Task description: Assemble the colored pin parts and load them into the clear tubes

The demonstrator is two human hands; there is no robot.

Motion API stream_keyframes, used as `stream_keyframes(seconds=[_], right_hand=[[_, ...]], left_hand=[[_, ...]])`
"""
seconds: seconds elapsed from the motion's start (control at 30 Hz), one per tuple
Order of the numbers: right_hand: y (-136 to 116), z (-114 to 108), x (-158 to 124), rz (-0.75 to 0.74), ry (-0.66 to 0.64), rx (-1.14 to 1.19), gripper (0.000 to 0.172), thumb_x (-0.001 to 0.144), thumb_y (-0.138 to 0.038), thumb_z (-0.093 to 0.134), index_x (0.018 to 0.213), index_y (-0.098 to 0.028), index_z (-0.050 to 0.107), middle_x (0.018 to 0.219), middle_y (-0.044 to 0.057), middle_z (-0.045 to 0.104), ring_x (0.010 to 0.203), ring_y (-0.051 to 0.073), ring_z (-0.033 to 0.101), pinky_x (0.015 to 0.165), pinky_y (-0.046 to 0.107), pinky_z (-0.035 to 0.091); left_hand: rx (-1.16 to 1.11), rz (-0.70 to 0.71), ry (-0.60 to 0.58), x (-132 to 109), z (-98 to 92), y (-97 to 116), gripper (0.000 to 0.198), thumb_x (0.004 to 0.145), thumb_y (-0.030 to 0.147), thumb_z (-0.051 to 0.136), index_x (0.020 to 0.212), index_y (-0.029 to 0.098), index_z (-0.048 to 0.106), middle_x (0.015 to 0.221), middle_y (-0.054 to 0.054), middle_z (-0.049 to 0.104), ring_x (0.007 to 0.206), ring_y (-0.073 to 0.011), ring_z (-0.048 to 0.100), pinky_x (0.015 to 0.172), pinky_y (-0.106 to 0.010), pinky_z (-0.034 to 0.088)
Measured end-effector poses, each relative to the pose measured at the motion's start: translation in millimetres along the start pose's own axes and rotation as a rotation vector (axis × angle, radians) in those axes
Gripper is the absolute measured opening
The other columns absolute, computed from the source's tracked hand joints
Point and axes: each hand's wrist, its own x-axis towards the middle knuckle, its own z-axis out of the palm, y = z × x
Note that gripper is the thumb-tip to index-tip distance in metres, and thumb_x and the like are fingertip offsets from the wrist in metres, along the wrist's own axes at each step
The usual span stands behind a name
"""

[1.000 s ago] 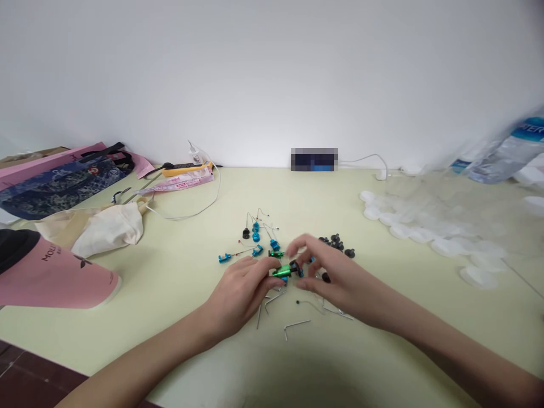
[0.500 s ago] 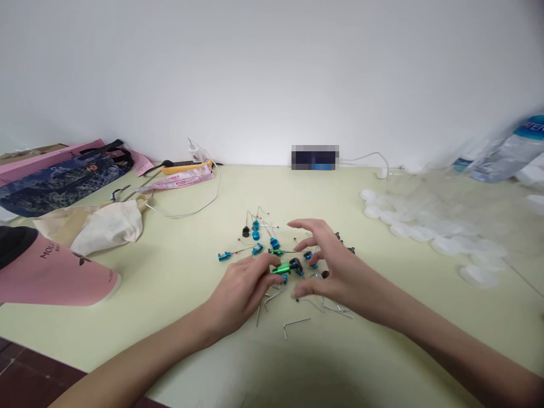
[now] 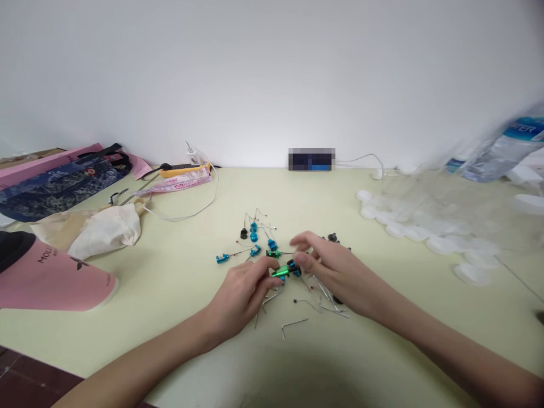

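Observation:
My left hand [image 3: 244,289] pinches a small shiny green metal cylinder [image 3: 280,272] with a black end between thumb and fingers, just above the table. My right hand [image 3: 335,266] is at its black end, thumb and fingers drawn together; whatever may be between them is hidden. Under and around both hands lie small blue metal fittings with thin wires, such as a blue fitting [image 3: 222,258] on the left and a blue fitting [image 3: 254,232] at the back. Another green fitting [image 3: 274,254] lies just behind. Nearer me rests a thin L-shaped metal rod [image 3: 294,324].
A pink cup [image 3: 68,275] with a black lid lies at left, near a white cloth pouch [image 3: 106,229] and a patterned blue bag [image 3: 63,184]. White round caps [image 3: 444,243] and a plastic bottle [image 3: 505,150] are on the right. A dark pixelated device [image 3: 311,159] stands by the wall.
My right hand's fingers have closed from a wide spread and moved to the black end of the green cylinder. My left hand keeps its pinch. The view has shifted slightly.

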Motion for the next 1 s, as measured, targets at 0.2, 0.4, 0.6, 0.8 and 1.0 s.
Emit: stream_keyframes(seconds=[0.2, 0.4, 0.6, 0.8, 1.0], right_hand=[[0, 0, -1, -0.036, -0.140, 0.043, 0.029, 0.088, -0.049, 0.053, 0.100, -0.024, 0.059, 0.092, 0.002, 0.063, 0.076, 0.017, 0.058, 0.066, 0.028, 0.045], [2, 0, 0, 0.011, -0.056, 0.053, 0.038, 0.091, -0.055, 0.041, 0.100, -0.023, 0.059, 0.090, 0.003, 0.063, 0.073, 0.016, 0.057, 0.063, 0.029, 0.043], [-1, -1, -2, -0.059, -0.127, 0.062, 0.037, 0.084, -0.049, 0.058, 0.114, -0.027, 0.054, 0.098, 0.003, 0.060, 0.081, 0.017, 0.058, 0.063, 0.027, 0.045], [2, 0, 1, 0.010, -0.019, -0.001, 0.041, 0.094, -0.054, 0.034, 0.092, -0.022, 0.060, 0.082, 0.002, 0.062, 0.069, 0.016, 0.057, 0.061, 0.029, 0.042], [1, 7, 1, -0.161, 0.012, -0.108, 0.026, 0.096, -0.036, 0.039, 0.082, -0.022, 0.056, 0.074, 0.000, 0.061, 0.067, 0.014, 0.054, 0.059, 0.027, 0.038]], left_hand=[[0.000, 0.022, 0.016, 0, 2.4, -2, 0.011, 0.095, 0.024, 0.040, 0.102, 0.021, 0.048, 0.077, 0.000, 0.060, 0.069, -0.0126, 0.054, 0.064, -0.023, 0.040], [0.009, 0.042, 0.035, 0, 2.8, -2, 0.009, 0.095, 0.023, 0.042, 0.102, 0.021, 0.047, 0.075, 0.001, 0.058, 0.067, -0.0116, 0.051, 0.063, -0.022, 0.039], [0.026, 0.035, 0.044, 1, 4.3, -6, 0.012, 0.095, 0.024, 0.040, 0.103, 0.021, 0.048, 0.075, 0.000, 0.059, 0.068, -0.0132, 0.052, 0.064, -0.024, 0.039], [-0.004, 0.046, 0.014, 1, 5.3, -3, 0.013, 0.095, 0.026, 0.039, 0.100, 0.020, 0.050, 0.075, 0.000, 0.059, 0.068, -0.0136, 0.052, 0.065, -0.025, 0.039], [-0.393, -0.226, -0.114, 8, -2.0, -4, 0.027, 0.095, 0.038, 0.038, 0.090, 0.019, 0.056, 0.068, 0.001, 0.056, 0.065, -0.0130, 0.051, 0.065, -0.025, 0.040]])
